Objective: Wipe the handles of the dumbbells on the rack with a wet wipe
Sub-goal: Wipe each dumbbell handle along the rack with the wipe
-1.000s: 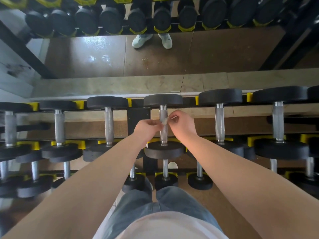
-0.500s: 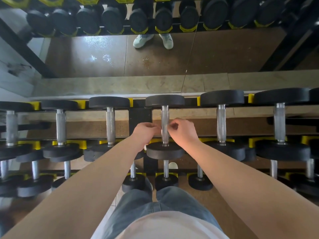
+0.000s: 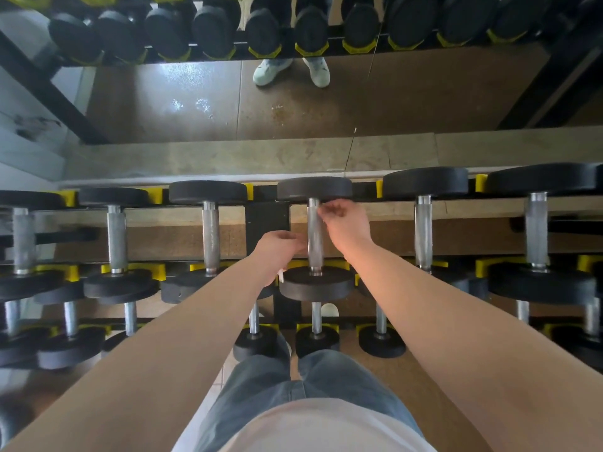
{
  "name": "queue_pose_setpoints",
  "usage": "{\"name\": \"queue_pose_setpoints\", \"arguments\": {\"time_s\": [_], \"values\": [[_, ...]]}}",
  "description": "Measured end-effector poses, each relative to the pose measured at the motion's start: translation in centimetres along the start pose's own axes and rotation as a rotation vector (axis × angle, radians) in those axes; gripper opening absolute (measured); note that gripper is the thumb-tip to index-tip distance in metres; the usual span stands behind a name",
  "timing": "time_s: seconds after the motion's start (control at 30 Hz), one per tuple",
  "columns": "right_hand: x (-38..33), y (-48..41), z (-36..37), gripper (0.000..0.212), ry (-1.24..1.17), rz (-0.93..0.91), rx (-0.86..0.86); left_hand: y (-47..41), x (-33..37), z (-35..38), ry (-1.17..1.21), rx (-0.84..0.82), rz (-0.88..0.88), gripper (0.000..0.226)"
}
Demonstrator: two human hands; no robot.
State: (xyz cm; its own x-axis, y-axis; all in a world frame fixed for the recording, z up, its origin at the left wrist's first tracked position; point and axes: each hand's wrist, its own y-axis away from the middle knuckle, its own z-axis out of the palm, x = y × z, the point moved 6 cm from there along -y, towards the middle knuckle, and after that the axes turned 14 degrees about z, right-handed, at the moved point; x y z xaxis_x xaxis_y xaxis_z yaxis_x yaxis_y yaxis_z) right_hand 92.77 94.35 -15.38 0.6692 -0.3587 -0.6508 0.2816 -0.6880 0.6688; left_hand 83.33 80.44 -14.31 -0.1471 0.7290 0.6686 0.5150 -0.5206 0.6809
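The middle dumbbell (image 3: 315, 189) lies on the top tier of the rack (image 3: 267, 220), and its steel handle (image 3: 314, 259) points away from me. My left hand (image 3: 277, 249) is curled against the handle's left side at mid-length. A white corner of the wet wipe (image 3: 281, 276) pokes out under it. My right hand (image 3: 344, 225) pinches beside the handle's far end, on its right. The wipe between my hands is blurred against the steel.
More black dumbbells sit left (image 3: 210, 236) and right (image 3: 424, 230) on the same tier, with smaller ones on lower tiers (image 3: 316, 324). A wall mirror (image 3: 293, 102) behind the rack reflects the floor and my shoes. My legs stand close to the rack.
My right hand has slid up the handle toward its far end. My left hand has stayed near the middle. Before that, both hands moved down the handle together.
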Motion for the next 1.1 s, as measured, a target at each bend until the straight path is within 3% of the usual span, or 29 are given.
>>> {"name": "queue_pose_setpoints", "arguments": {"time_s": [0.1, 0.17, 0.23, 0.3, 0.37, 0.53, 0.63, 0.7, 0.83, 0.9, 0.97, 1.1], "values": [[1.9, 0.7, -0.2, 0.010, 0.147, 0.000, -0.100, -0.7, -0.6, -0.1, 0.116, 0.023, -0.016, 0.039], [3.7, 1.4, 0.2, 0.011, 0.396, -0.002, -0.251, -1.0, -0.8, 0.0, 0.156, 0.023, -0.014, 0.046], [4.9, 2.1, 0.7, 0.012, 0.636, -0.013, -0.359, -1.0, -0.9, 0.1, 0.208, 0.051, -0.012, 0.046], [5.3, 2.2, 0.8, 0.012, 0.706, -0.016, -0.373, -0.9, -1.1, 0.0, 0.312, 0.095, -0.024, 0.043], [4.7, 1.9, 0.4, 0.013, 0.625, -0.010, -0.339, -0.5, -1.4, 0.0, 0.418, 0.130, -0.069, 0.039], [1.9, -0.3, -0.6, 0.005, -0.107, 0.163, -0.163, -0.1, -1.7, -0.6, 0.387, 0.185, -0.105, 0.030], [0.6, -0.8, -0.1, 0.013, -0.142, 0.140, -0.158, 0.1, -1.5, -0.9, 0.235, 0.127, -0.079, 0.018], [1.1, -0.4, 0.1, 0.014, 0.051, 0.121, -0.204, 0.0, -1.4, -1.0, 0.158, 0.107, -0.056, 0.015], [4.0, 0.9, 1.2, 0.014, 0.696, 0.128, -0.385, -0.4, -1.7, -0.9, 0.166, 0.111, -0.094, 0.021], [3.9, 0.7, 1.6, 0.012, 0.802, 0.125, -0.388, -0.6, -2.2, -0.7, 0.176, 0.104, -0.136, 0.026], [3.4, -0.2, 1.7, 0.012, 0.668, 0.182, -0.348, -0.7, -2.4, -0.6, 0.199, 0.100, -0.169, 0.028], [2.1, -1.8, 1.2, 0.023, -0.054, 0.353, -0.256, -0.9, -2.4, -0.6, 0.245, 0.069, -0.188, 0.024]]}}
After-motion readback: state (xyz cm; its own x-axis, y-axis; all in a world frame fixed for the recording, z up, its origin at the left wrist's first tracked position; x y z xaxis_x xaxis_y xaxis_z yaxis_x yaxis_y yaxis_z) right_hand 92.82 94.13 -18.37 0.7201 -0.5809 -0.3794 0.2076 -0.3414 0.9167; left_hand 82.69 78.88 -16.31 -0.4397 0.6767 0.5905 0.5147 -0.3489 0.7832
